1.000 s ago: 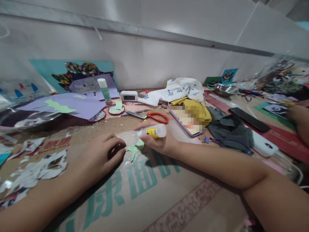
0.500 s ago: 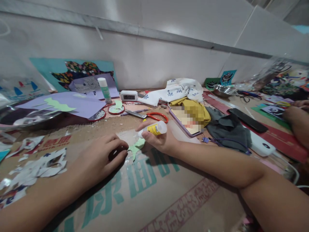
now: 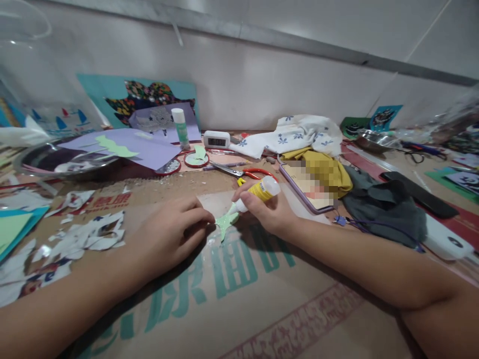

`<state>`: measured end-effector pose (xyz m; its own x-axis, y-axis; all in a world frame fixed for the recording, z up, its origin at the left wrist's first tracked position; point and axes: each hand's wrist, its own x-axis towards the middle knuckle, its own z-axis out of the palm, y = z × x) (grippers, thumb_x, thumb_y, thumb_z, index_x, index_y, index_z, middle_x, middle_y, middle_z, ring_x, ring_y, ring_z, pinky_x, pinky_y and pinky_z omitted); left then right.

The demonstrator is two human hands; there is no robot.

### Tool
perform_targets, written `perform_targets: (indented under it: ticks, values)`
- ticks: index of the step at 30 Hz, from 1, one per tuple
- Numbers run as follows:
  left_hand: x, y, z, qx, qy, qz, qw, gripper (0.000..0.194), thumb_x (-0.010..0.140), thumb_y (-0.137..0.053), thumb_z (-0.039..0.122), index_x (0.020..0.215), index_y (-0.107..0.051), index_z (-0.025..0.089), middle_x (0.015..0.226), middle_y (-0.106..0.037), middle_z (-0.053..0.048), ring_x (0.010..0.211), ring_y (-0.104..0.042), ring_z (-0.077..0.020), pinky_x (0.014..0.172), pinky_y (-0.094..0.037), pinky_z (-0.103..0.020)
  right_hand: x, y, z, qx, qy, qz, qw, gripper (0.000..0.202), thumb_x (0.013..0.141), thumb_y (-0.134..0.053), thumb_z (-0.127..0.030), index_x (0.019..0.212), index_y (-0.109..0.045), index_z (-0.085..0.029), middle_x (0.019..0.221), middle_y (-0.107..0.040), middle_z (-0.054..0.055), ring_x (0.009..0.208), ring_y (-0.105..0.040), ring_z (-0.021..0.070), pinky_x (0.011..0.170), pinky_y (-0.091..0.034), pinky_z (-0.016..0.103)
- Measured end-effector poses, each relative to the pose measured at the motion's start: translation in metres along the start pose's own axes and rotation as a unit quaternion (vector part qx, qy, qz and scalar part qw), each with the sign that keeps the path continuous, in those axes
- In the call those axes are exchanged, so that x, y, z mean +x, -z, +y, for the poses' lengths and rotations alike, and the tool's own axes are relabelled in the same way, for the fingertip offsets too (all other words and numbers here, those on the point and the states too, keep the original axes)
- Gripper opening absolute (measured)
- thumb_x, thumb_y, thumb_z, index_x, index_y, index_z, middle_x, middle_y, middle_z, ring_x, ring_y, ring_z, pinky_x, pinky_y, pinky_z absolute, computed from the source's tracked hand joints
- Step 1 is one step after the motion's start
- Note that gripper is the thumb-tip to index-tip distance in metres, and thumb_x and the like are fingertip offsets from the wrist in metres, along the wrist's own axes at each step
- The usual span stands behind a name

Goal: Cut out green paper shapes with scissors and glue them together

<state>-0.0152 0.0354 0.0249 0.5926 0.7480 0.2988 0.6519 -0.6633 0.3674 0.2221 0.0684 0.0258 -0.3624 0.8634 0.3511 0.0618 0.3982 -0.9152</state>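
My right hand is closed around a glue bottle with a yellow label, tilted with its white nozzle down at a small green paper cutout. The cutout lies on the printed cardboard. My left hand rests at the left edge of the cutout, thumb and fingertips pinched together on it. Just behind the bottle lie scissors with red and yellow handles.
Purple paper lies over a metal bowl at the left, near white scraps. A glue stick stands at the back. A phone, cloths and a white device are at the right.
The view has turned left, so things appear farther right. My right hand has tilted the bottle, and its nozzle now points down at the cutout. The person's hand at the far right is out of view.
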Motion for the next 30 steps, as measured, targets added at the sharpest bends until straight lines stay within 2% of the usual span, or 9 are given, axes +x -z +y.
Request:
perform_targets:
  ticks: [8, 12, 15, 18, 23, 30]
  values:
    - [-0.001, 0.0003, 0.0033, 0.018, -0.05, -0.015, 0.998, 0.026, 0.098, -0.048, 0.021, 0.097, -0.073, 0.023, 0.086, -0.063, -0.005, 0.077, -0.058, -0.0192, 0.066, -0.039, -0.031, 0.0029, 0.0017, -0.0042, -0.023, 0.014, -0.048, 0.998, 0.046, 0.087, -0.067, -0.062, 0.075, -0.064, -0.018, 0.07, -0.063, 0.002, 0.063, -0.058, 0.0134, 0.059, -0.049, 0.027]
    - [-0.001, -0.0014, 0.0038, 0.02, -0.056, -0.017, 0.998, 0.025, 0.098, -0.048, 0.021, 0.098, -0.073, 0.023, 0.087, -0.062, -0.005, 0.077, -0.057, -0.0192, 0.066, -0.039, -0.031, 0.0015, 0.0017, -0.006, -0.058, 0.034, -0.051, 0.996, 0.031, 0.088, -0.069, -0.049, 0.088, -0.066, -0.018, 0.075, -0.065, 0.002, 0.065, -0.059, 0.0143, 0.059, -0.049, 0.026]
    - [-0.001, -0.0029, 0.0039, 0.025, -0.058, -0.016, 0.998, 0.025, 0.097, -0.048, 0.021, 0.099, -0.073, 0.023, 0.086, -0.062, -0.005, 0.076, -0.057, -0.0193, 0.066, -0.039, -0.031, 0.0007, 0.0007, -0.007, -0.059, 0.046, -0.045, 0.996, 0.026, 0.085, -0.073, -0.042, 0.092, -0.061, -0.02, 0.074, -0.062, 0.0, 0.062, -0.057, 0.0131, 0.056, -0.047, 0.025]
    - [-0.0005, -0.0038, 0.0038, 0.019, -0.052, -0.02, 0.998, 0.026, 0.097, -0.048, 0.021, 0.1, -0.074, 0.022, 0.085, -0.062, -0.005, 0.076, -0.058, -0.0194, 0.065, -0.039, -0.031, 0.0013, 0.0003, -0.0079, -0.061, 0.047, -0.054, 0.996, 0.033, 0.083, -0.076, -0.047, 0.085, -0.057, -0.02, 0.07, -0.058, -0.002, 0.059, -0.053, 0.0124, 0.054, -0.044, 0.024]
    - [-0.0001, -0.0051, 0.0015, 0.019, -0.045, -0.042, 0.998, 0.026, 0.096, -0.048, 0.021, 0.101, -0.074, 0.023, 0.084, -0.063, -0.005, 0.076, -0.059, -0.0202, 0.066, -0.041, -0.031, 0.0019, 0.001, -0.0065, -0.06, 0.033, -0.058, 0.996, 0.044, 0.085, -0.069, -0.063, 0.082, -0.056, -0.021, 0.064, -0.052, -0.003, 0.056, -0.048, 0.0122, 0.052, -0.04, 0.025]
    - [-0.0021, -0.005, 0.0002, 0.013, -0.035, -0.061, 0.997, 0.026, 0.097, -0.047, 0.022, 0.102, -0.072, 0.023, 0.084, -0.068, -0.005, 0.078, -0.061, -0.0222, 0.069, -0.042, -0.034, 0.0005, 0.0006, -0.0074, -0.073, 0.045, -0.052, 0.995, 0.039, 0.086, -0.071, -0.057, 0.082, -0.063, -0.019, 0.067, -0.062, 0.0, 0.06, -0.056, 0.0136, 0.056, -0.045, 0.026]
